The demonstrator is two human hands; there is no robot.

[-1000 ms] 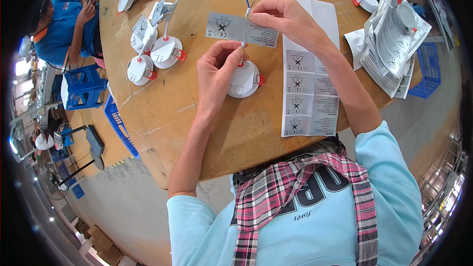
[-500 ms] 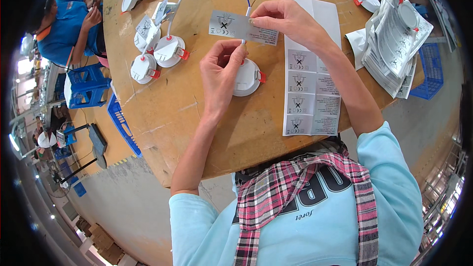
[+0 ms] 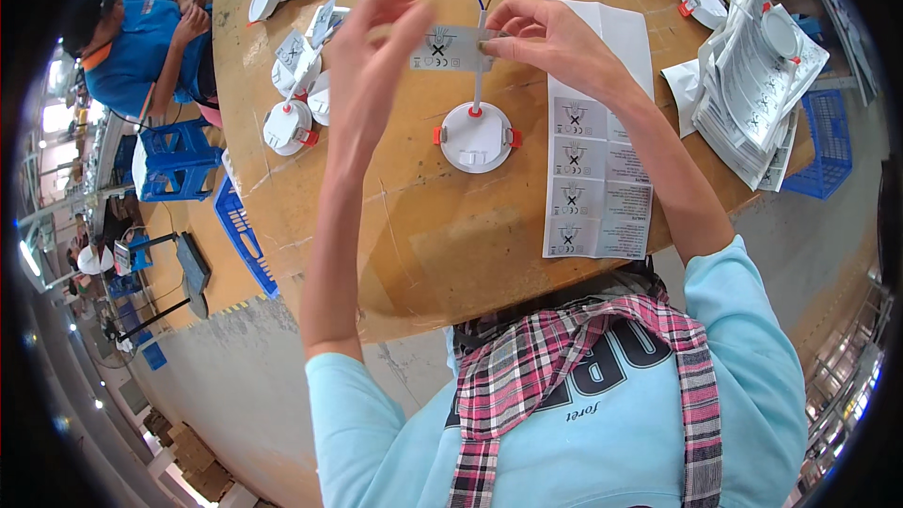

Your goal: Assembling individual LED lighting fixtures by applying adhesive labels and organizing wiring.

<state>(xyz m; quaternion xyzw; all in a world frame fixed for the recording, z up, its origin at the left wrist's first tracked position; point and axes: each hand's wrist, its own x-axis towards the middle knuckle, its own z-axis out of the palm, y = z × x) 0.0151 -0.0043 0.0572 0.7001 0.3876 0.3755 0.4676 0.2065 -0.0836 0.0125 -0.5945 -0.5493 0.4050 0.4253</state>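
Right hand (image 3: 550,38) pinches thin floppy label (image 3: 450,48) at its edge by the wire (image 3: 480,56); left hand (image 3: 372,56) open beside it.

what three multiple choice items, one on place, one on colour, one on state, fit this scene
1. Where does the sticker sheet lie?
A. to the right of the round lamp
B. on the floor
C. under the blue crate

2. What colour are the lamp's side clips?
A. green
B. red-orange
C. black

3. What is the right hand doing?
A. lying flat on the table
B. pinching the grey sticker by the wire
C. hanging free

A: sheet lies right of the lamp. B: clips show red-orange. B: fingers grip the sticker.
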